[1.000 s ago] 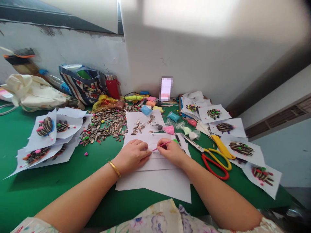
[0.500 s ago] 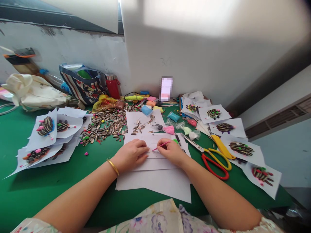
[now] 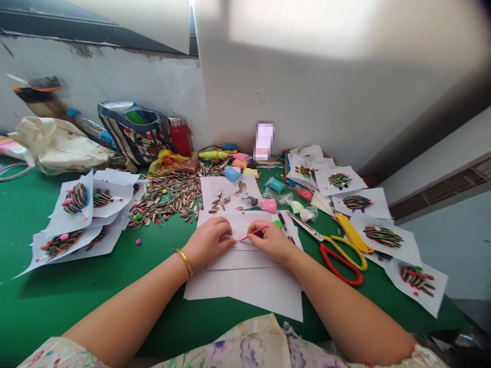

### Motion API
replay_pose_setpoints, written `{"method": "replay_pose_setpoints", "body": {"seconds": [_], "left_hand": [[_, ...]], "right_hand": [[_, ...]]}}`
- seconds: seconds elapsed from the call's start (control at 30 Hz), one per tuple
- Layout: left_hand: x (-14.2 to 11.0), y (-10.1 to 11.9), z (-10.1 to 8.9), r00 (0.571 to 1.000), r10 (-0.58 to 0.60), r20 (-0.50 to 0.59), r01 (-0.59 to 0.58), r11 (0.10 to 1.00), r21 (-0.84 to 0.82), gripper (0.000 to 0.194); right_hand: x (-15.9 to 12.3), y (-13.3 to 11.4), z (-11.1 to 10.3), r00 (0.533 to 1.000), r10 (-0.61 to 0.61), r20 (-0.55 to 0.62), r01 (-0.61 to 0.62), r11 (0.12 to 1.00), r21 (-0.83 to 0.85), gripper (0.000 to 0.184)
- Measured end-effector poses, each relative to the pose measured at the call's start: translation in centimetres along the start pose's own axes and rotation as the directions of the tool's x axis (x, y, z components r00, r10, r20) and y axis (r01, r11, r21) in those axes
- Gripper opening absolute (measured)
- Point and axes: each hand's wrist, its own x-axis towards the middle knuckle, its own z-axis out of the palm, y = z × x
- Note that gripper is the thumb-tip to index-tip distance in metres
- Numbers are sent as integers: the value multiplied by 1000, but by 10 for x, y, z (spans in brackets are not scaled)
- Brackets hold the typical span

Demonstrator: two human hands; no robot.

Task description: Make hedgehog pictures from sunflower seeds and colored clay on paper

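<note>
My right hand (image 3: 270,243) pinches a thin pink stick (image 3: 253,233), its tip low over a white sheet of paper (image 3: 241,259). Faint marks show on the sheet by the tip. On the left of the same sheet rests my left hand (image 3: 210,241), fingers curled in and thumb reaching toward the stick's tip. Whatever its fingertips hold, if anything, is hidden. Just beyond my hands, several sunflower seeds (image 3: 220,201) lie on another white sheet (image 3: 209,186). A pink lump of clay (image 3: 268,205) in clear wrap is near my right hand.
A heap of striped seeds (image 3: 169,197) spreads at the back left. Scissors (image 3: 326,245) and a yellow cutter (image 3: 351,232) lie to the right. Seed-and-clay pictures on paper (image 3: 76,204) flank both sides. A red bottle (image 3: 179,138) and striped bag (image 3: 132,133) stand behind.
My left hand's fingers have drawn in from lying stretched over the sheet. The pink stick has barely moved in my right hand. The whole view has shifted slightly.
</note>
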Motion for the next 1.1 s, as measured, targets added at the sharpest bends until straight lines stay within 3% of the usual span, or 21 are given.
{"method": "replay_pose_setpoints", "body": {"seconds": [0.3, 0.8, 0.97, 1.1], "left_hand": [[5, 13, 5, 992, -122, -30, 121, 992, -29, 9], [3, 12, 7, 995, -93, -42, 91, 995, -42, 7], [2, 12, 7, 995, -86, -44, 85, 996, -34, 7], [1, 10, 8, 996, -66, -64, 65, 998, -27, 6]], "right_hand": [[0, 2, 2, 1000, -6, 13, 6, 1000, 6, 10], [1, -1, 1, 999, -24, -26, 23, 998, -54, 10], [-2, 0, 6, 989, -140, -48, 134, 985, -108, 15], [-8, -5, 11, 972, -230, 37, 233, 950, -209, 15]]}}
